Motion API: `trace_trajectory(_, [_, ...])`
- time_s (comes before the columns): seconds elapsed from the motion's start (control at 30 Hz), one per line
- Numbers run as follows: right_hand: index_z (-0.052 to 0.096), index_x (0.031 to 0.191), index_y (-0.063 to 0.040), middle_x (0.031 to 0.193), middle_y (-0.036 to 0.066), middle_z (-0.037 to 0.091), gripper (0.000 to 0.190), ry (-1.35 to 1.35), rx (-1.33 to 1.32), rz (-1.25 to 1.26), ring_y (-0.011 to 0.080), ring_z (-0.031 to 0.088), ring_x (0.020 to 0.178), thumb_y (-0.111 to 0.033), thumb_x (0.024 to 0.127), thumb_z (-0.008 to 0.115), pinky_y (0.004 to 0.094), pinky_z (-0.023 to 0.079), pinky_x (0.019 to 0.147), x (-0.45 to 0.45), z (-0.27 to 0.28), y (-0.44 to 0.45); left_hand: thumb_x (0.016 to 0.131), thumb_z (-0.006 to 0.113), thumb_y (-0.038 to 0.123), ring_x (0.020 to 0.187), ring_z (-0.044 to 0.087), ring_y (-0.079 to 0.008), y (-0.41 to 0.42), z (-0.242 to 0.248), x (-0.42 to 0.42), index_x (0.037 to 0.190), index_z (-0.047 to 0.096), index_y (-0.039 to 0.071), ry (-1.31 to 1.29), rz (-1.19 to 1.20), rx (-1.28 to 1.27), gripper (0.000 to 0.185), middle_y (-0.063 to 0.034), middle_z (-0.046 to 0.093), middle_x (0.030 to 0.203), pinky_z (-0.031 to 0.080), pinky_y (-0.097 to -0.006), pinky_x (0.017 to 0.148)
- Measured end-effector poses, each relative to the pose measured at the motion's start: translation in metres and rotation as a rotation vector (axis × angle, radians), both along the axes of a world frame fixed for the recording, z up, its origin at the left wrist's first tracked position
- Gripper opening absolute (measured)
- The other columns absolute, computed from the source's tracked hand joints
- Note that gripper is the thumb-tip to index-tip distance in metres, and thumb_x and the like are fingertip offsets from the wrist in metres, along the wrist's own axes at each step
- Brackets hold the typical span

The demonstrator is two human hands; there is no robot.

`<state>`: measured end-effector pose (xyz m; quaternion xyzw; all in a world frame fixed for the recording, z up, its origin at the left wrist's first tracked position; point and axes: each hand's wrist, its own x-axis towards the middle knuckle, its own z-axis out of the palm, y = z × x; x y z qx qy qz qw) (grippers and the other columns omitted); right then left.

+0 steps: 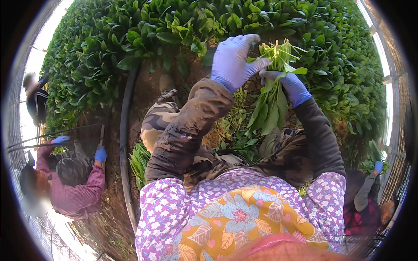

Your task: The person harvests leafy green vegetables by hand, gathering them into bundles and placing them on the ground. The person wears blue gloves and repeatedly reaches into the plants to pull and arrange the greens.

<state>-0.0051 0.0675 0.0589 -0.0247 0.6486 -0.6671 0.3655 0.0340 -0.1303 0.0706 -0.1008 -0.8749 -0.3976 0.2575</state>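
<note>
My right hand, in a blue-violet glove, grips a bunch of leafy greens that look like spinach. The cut stem ends point up and away from me, and the broad leaves hang down towards my lap. Just left of the stem ends is my left hand, gloved alike, its thumb and fingers apart and nothing clearly held. A little green shows by its palm; whether it touches the glove is unclear. Loose leaves and stems lie on the soil between my legs.
Dense leafy plants grow ahead and on both sides. A black hose runs along the soil at left. Cut greens lie beside my leg. Other people work nearby: one in a checked shirt, one far left, one at right.
</note>
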Motion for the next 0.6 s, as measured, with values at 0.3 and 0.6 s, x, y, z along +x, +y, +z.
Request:
trace_trajectory(0.3, [0.065,0.107,-0.002,0.089,0.003,0.067,0.031,0.186,0.052,0.227,0.0127,0.063,0.077,-0.008,0.078,0.073,0.0274,0.053,0.071,-0.004,-0.018,-0.003,0.078,0.072,0.047,0.097,0.057,-0.0291,0.015,-0.005,-0.003,0.119,0.057,0.015,0.053,0.081,-0.383,0.054,-0.0079,0.061,0.100,0.037,-0.0459,0.096])
trace_trajectory(0.6, [0.063,0.103,-0.001,0.080,0.004,0.065,0.033,0.053,0.100,0.241,0.0134,0.062,0.066,-0.013,0.075,0.074,0.0277,0.051,0.062,0.014,-0.001,0.002,0.083,0.070,0.018,0.071,0.059,-0.0294,0.005,-0.023,-0.020,0.090,0.063,0.014,0.284,0.143,-0.287,0.011,-0.0057,0.061,0.070,0.045,-0.0414,0.080])
